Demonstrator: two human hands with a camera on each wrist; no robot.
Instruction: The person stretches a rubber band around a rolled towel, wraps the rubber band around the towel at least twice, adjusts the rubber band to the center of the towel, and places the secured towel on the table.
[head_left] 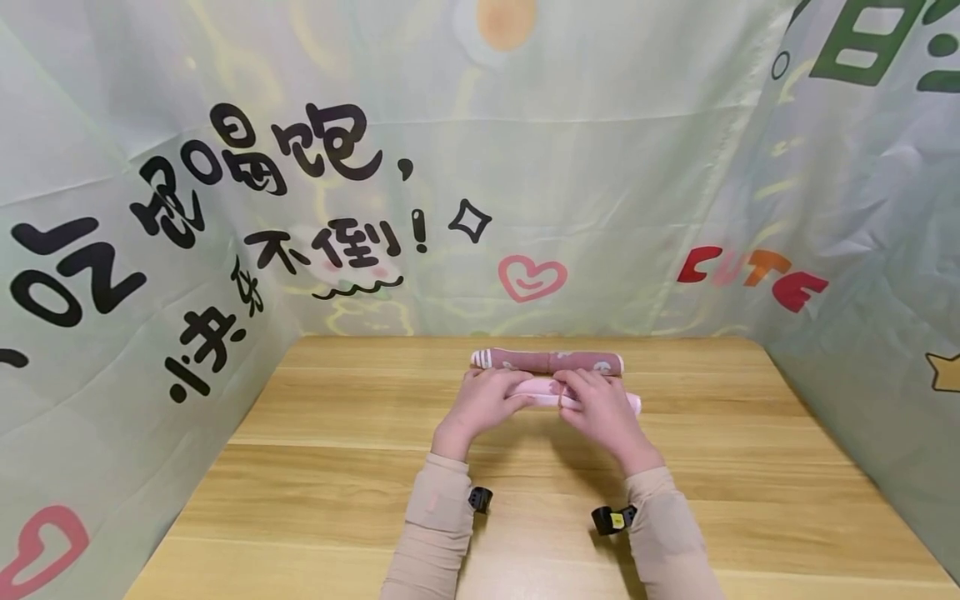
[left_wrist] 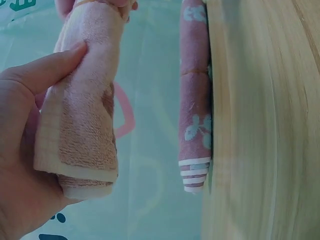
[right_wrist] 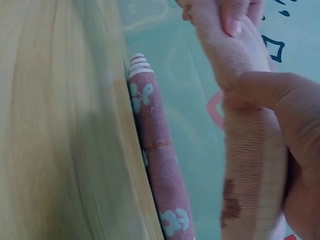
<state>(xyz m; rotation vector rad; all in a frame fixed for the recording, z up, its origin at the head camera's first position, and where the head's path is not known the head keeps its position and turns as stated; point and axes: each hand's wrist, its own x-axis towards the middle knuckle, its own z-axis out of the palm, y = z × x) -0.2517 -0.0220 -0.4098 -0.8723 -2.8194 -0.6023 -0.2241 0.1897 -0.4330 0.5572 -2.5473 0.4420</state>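
A pale pink rolled towel [head_left: 536,387] is held lengthwise between both hands, seemingly just above the table. My left hand [head_left: 483,402] grips its left part, with the thumb [left_wrist: 65,62] lying along the near side. Toward the other end, my right hand [head_left: 600,408] holds the roll, its thumb [right_wrist: 255,90] pressing into the cloth. A thin tan band shows round the pale towel beside the right fingers. Behind it lies a mauve rolled towel [head_left: 525,360] with light flower prints and a striped end, bound at its middle by a thin band [right_wrist: 159,145].
The wooden table [head_left: 337,467] extends around the hands. Printed fabric walls [head_left: 600,183] with lettering and a heart rise behind and on both sides. Each wrist carries a small black camera, one visible by the left sleeve [head_left: 435,508].
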